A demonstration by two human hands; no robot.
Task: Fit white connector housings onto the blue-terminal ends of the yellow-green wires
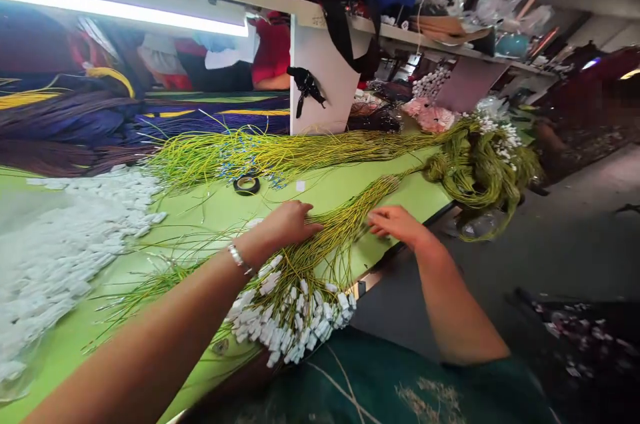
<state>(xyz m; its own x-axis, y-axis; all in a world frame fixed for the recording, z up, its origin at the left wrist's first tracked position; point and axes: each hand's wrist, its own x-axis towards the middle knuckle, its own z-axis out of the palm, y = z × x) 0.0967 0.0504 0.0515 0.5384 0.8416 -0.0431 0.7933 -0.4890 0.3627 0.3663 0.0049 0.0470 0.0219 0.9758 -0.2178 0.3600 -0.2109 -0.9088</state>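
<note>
A long bundle of yellow-green wires (345, 211) lies slantwise across the green tabletop. White plastic connectors (295, 324) crowd its near end, close to my body. My left hand (287, 224), with a bracelet (239, 259) at the wrist, rests over the wires from the left, thumb and index finger apart; its other fingers are hidden. At the bundle's right edge is my right hand (395, 223), its fingers bent together. Whatever it may pinch is too small to make out. Loose wires with bare-looking ends (150, 284) spread out beneath my left forearm.
A heap of white connectors (75, 251) covers the table's left side. Behind run another yellow-green wire bundle (300, 151) and a black tape roll (247, 185). Coiled wires (465, 171) hang at the right edge. A lamp (125, 7) and a white partition (323, 77) stand beyond.
</note>
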